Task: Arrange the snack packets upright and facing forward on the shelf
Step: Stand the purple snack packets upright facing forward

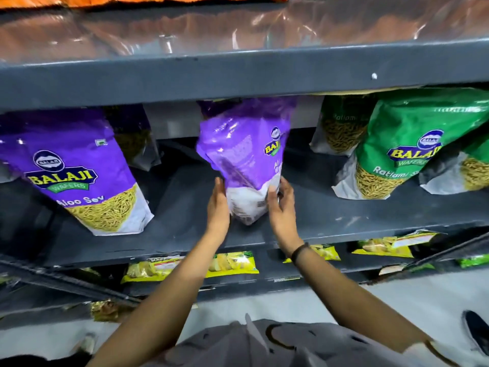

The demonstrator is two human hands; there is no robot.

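Two hands — left hand, right hand — clasp one purple packet.

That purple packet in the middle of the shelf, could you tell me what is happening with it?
A person is holding the purple packet between both hands, left hand and right hand at its lower sides. It stands on the grey shelf, turned partly sideways, not yet front-facing. Another purple Aloo Sev packet and green packets flank it.

I read "BALAJI WAFERS" and "Aloo Sev" on the left purple packet, "BALAJI WAFERS" and "Ratlami" on the green packet.
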